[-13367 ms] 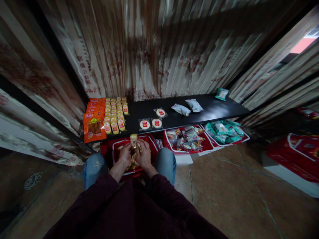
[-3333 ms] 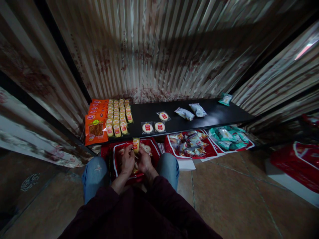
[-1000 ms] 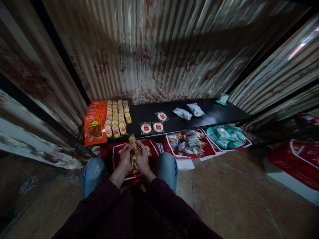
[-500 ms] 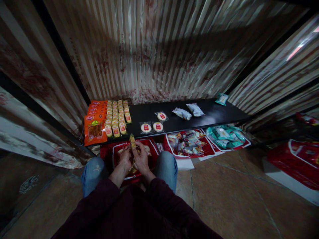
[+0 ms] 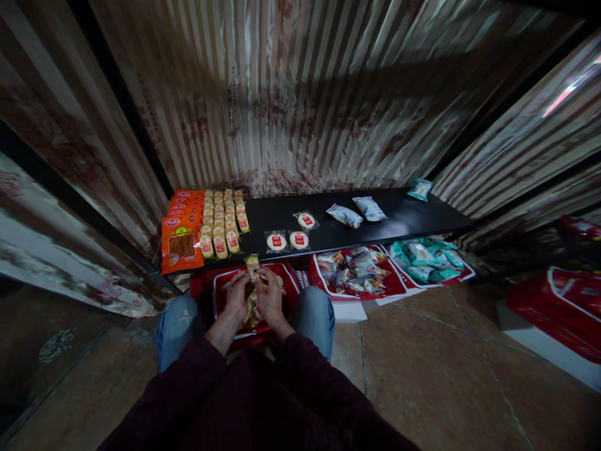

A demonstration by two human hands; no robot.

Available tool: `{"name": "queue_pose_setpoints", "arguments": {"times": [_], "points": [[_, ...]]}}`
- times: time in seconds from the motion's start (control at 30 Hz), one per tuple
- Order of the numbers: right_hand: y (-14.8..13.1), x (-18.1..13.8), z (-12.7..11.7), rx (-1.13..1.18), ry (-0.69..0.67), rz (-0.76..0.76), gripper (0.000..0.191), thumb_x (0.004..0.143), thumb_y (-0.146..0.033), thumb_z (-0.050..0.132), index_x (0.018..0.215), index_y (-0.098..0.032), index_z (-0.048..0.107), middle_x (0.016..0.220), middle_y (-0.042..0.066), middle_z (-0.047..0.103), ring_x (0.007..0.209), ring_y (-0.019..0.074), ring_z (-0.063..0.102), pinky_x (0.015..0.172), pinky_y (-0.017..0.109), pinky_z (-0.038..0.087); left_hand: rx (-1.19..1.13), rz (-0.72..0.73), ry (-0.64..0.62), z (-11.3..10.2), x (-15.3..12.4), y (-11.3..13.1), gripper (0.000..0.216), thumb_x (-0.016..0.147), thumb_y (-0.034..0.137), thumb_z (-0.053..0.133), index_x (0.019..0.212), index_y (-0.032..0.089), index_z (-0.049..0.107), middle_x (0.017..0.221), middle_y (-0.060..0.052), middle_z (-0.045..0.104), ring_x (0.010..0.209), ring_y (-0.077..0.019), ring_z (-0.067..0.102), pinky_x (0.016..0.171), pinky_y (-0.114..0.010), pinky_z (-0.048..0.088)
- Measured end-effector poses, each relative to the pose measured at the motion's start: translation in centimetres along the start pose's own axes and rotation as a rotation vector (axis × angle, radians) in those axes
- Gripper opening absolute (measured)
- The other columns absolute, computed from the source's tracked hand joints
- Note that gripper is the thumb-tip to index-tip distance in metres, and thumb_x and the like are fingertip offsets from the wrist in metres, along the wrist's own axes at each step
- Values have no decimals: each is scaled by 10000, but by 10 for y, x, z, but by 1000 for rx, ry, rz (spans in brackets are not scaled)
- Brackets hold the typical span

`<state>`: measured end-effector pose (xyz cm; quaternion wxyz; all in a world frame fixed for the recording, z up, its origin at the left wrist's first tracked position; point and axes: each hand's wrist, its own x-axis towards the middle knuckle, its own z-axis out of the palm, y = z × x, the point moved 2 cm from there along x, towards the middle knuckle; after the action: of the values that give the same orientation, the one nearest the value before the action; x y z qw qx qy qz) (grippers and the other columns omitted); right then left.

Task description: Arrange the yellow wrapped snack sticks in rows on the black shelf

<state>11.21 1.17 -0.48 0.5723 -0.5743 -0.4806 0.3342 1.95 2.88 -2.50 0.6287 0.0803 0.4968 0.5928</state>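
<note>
Between my two hands, above a red basket at the shelf's front edge, is a small wrapped yellow snack cake. My left hand closes on its left side, and my right hand closes on its right side. More wrapped pieces lie in the basket below, partly hidden by my hands. Rows of similar yellow snack cakes stand on the black shelf just beyond. Left of them lie overlapping orange snack bags. Three round white wrapped cakes sit to the right of the rows.
Farther right on the shelf lie two pale blue packets and a teal packet. Below stand a basket of mixed packets and a basket of teal packets. A striped curtain hangs behind; another red basket stands far right.
The yellow snack cake has turned between my hands, so its broader face and clear wrapper now show. My fingers have shifted to either side of it. The shelf goods are unchanged.
</note>
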Motion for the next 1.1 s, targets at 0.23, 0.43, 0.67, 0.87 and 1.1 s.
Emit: {"name": "queue_pose_setpoints", "arguments": {"times": [0.23,0.43,0.67,0.87,1.1], "points": [[10,1,-2,-268,5,-91,278,756,-147,485,968,-197,658,1051,78,628,1044,211,523,967,374,390,60,66,9,1,-5,2,320,476,252,706,771,147,643,725,-19,668,645,-124,602,672,-265,454],[14,3,-2,-233,-56,-15,318,852,-251,410,1066,-174,633,1037,84,657,975,203,588,905,356,447,107,139,-31,6,-14,8,280,527,304,692,760,153,658,743,-29,669,666,-130,600,670,-265,460],[18,4,5,-41,-116,94,367,863,-405,479,1153,-208,587,1095,63,663,993,194,618,898,329,478,311,258,-75,4,-11,6,309,632,392,670,840,165,673,875,-60,685,792,-155,618,764,-291,470],[17,6,6,10,-112,82,378,800,-360,559,1142,-201,586,1081,52,666,972,183,625,900,308,481,335,254,-58,2,-5,3,259,660,303,655,871,156,684,934,-79,698,845,-170,633,808,-304,478],[16,10,5,35,-90,153,377,840,-370,487,1161,-193,575,1069,60,663,950,175,617,880,298,473,367,287,-51,3,0,4,244,696,221,609,928,172,670,1012,-82,690,875,-164,636,844,-313,478]]}}
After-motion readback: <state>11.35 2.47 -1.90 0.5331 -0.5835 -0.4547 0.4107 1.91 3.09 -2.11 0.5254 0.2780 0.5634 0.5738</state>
